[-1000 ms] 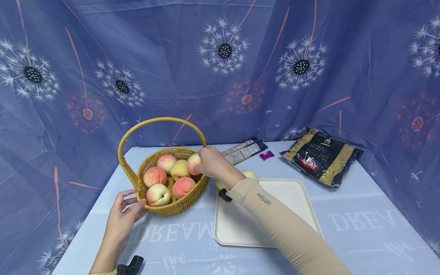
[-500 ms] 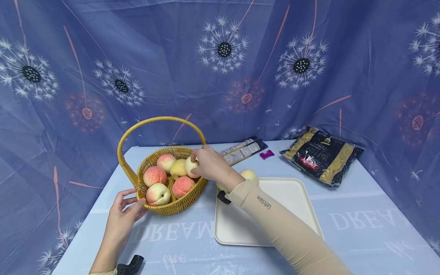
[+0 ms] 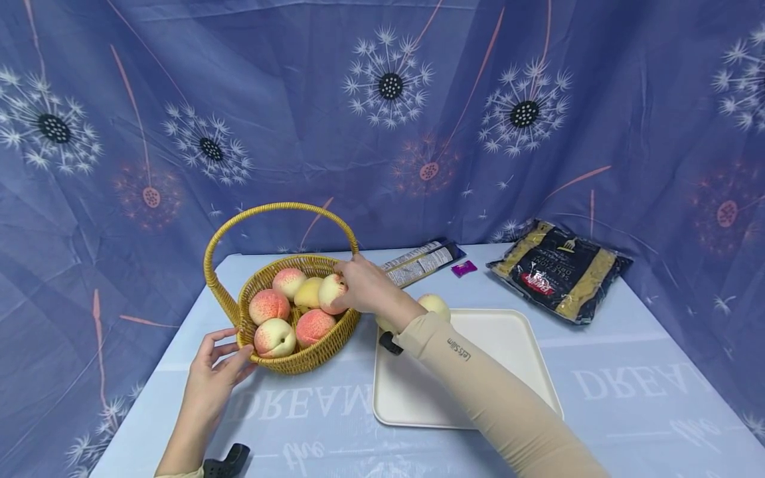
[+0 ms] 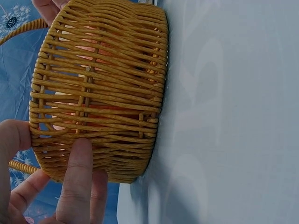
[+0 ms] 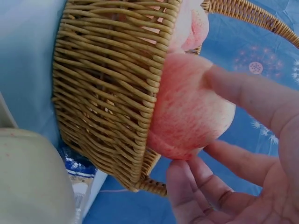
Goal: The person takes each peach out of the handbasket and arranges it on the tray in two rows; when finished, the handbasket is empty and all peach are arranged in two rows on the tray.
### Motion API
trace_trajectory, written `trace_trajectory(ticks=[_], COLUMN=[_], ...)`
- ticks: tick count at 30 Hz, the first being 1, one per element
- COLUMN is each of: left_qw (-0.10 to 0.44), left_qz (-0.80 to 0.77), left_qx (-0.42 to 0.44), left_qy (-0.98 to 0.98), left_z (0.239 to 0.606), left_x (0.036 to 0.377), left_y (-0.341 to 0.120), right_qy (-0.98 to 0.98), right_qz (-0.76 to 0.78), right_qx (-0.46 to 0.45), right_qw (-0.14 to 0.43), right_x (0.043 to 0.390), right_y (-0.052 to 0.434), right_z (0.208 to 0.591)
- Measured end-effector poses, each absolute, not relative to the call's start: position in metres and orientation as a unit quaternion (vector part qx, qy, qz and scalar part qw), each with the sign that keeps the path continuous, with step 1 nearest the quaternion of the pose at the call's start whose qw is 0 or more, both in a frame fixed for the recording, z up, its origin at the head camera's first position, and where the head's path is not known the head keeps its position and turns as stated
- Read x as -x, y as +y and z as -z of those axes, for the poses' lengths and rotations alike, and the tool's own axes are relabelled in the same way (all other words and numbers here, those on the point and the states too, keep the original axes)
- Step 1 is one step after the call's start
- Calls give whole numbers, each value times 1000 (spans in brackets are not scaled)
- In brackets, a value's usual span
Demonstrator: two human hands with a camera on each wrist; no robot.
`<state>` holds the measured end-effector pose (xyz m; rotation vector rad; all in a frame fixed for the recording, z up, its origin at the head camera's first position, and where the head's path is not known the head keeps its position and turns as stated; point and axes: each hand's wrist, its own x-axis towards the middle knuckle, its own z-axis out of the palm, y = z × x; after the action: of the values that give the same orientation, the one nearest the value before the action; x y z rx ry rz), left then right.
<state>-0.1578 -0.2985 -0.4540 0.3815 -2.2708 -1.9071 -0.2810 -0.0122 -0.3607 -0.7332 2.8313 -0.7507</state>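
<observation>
In the head view, a wicker basket (image 3: pixel 311 362) with a tall arched handle holds several peaches and a yellow fruit (image 3: pixel 307 293). My left hand (image 3: pixel 216 367) holds the basket's near left rim; its fingers lie against the woven wall (image 4: pixel 103 93) in the left wrist view. At the right end, my right hand (image 3: pixel 372 287) grips a pale peach with a pink blush (image 3: pixel 331 293). Thumb and fingers are around that peach (image 5: pixel 189 109) in the right wrist view, where it sits at the basket's rim. Another pink peach (image 3: pixel 315 327) lies just in front of it.
Right of the basket lies a white tray (image 3: pixel 412 408), with pale fruit (image 3: pixel 434 306) at its back left, partly behind my right wrist. Farther back are a long dark packet (image 3: pixel 421 264), a purple sweet (image 3: pixel 463 268) and a pasta bag (image 3: pixel 558 272). A patterned curtain hangs behind.
The peach under my right hand has turned and shifted slightly left, more of it showing. The yellow fruit and the front pink peach have moved a little left. My left hand stays put.
</observation>
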Motion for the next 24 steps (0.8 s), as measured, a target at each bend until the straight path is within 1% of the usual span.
trace_trajectory(ticks=[3, 9, 17, 24], left_qw=[77, 79, 75, 78], left_qz=[637, 635, 631, 632], left_qx=[-127, -127, -136, -134], left_qy=[-757, -758, -760, -760], left_z=[454, 454, 454, 454], left_x=[158, 159, 159, 159], left_y=[-298, -298, -297, -298], right_qy=[933, 929, 907, 893], right_qz=[255, 264, 319, 331], right_qx=[243, 248, 249, 286], right_qw=[75, 80, 114, 103], right_x=[281, 281, 284, 289], right_y=[-11, -10, -6, -3], right_z=[361, 362, 364, 370])
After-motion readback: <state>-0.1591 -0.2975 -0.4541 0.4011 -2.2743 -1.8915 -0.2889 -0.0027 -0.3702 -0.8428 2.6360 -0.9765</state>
